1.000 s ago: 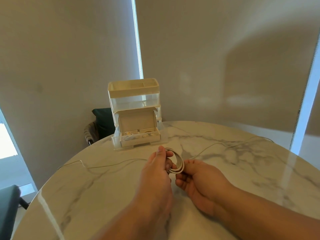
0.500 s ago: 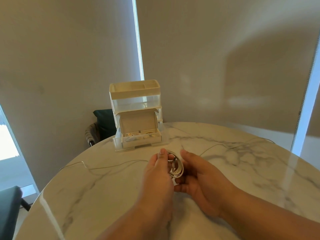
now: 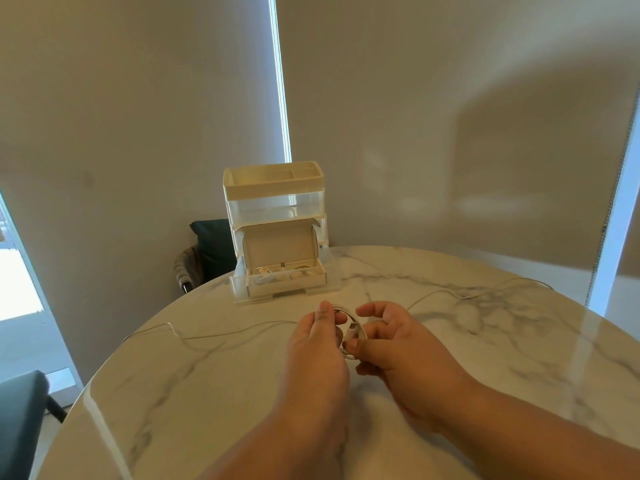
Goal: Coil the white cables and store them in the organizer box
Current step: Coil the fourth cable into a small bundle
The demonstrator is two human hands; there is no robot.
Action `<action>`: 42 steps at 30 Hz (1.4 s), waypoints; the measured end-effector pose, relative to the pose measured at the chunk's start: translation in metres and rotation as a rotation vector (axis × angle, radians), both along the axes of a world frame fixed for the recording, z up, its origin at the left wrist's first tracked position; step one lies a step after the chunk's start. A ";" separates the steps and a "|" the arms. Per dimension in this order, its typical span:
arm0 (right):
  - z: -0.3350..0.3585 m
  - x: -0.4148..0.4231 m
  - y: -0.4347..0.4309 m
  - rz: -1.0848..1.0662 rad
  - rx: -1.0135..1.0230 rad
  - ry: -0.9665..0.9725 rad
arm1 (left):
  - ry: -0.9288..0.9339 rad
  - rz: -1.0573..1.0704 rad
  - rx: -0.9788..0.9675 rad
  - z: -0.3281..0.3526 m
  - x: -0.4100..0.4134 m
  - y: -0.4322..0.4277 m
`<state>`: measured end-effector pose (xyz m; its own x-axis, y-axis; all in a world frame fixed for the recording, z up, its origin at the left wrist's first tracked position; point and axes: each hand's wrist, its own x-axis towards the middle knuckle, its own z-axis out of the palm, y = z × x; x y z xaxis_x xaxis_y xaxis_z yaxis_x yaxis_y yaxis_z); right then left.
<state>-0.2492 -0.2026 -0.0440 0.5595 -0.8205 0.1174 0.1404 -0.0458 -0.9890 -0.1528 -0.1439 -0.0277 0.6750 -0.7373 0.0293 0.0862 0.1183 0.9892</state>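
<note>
Far left of the organizer box, a dark seat sits low beside a bright window. Beige blinds fill the wall behind, split by a thin strip of daylight above the box. Just left of the box and behind the surface's edge stands a chair with a dark cushion.

The organizer box stands at the far rim of the round, marble-patterned surface. Its lowest drawer is pulled out, with an open carton and white cable pieces inside. In front of the box and to its left, a loose white cable trails across the surface toward the left hand.

The coiled white cable is held just in front of the box, between both hands. The left grip is curled round the coil's left side; the right hand pinches its lower edge with the thumb, forefinger raised. Right of the box, another cable stretch runs off toward the surface's far edge, near a bright window strip.
</note>
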 end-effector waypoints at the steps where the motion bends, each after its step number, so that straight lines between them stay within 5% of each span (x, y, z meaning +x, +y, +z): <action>1: 0.000 0.000 0.001 -0.001 0.001 -0.010 | -0.005 0.007 0.010 -0.001 0.001 -0.002; 9: 0.007 -0.004 0.005 0.020 -0.176 -0.020 | -0.029 0.017 0.023 -0.006 0.004 -0.005; 16: 0.006 -0.004 0.000 -0.163 -0.263 0.012 | 0.033 0.021 0.022 -0.004 0.013 -0.006; 33: 0.014 -0.005 -0.005 -0.209 0.251 -0.355 | 0.301 -0.097 -0.048 0.000 0.024 -0.008; 42: 0.012 -0.007 -0.006 -0.146 0.214 -0.327 | 0.209 -0.012 -0.130 0.002 0.023 -0.004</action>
<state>-0.2565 -0.2086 -0.0319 0.3972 -0.9135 0.0882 0.4559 0.1130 -0.8829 -0.1302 -0.1474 -0.0256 0.6675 -0.7444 -0.0144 0.2893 0.2414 0.9263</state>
